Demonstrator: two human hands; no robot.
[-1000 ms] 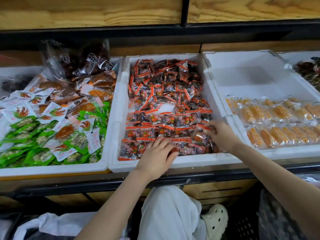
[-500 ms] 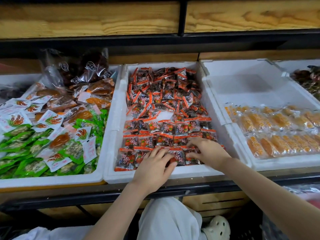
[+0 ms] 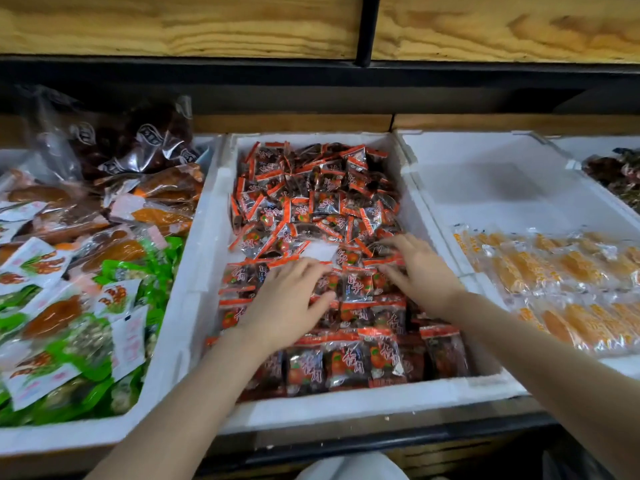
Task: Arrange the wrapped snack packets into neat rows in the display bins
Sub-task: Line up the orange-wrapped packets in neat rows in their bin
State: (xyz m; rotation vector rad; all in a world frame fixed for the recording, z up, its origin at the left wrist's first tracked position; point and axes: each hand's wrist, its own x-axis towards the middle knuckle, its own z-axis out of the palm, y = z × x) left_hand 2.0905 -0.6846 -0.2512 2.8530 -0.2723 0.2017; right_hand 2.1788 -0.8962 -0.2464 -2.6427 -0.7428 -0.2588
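Note:
The middle white foam bin holds many small dark snack packets with orange-red ends. Its near half has packets in rows; the far half is a loose heap. A bare patch of bin floor shows between them. My left hand lies flat, fingers spread, on the rowed packets left of centre. My right hand rests palm down, fingers spread, on packets at the heap's near right edge. Neither hand curls round a packet.
A left bin is piled with green, white and orange packets and a clear bag of dark snacks. A right bin holds rows of yellow-orange packets. A wooden shelf overhangs.
The view has moved closer to the middle bin. Both hands slid farther into it, from the front rows up to the boundary with the loose heap.

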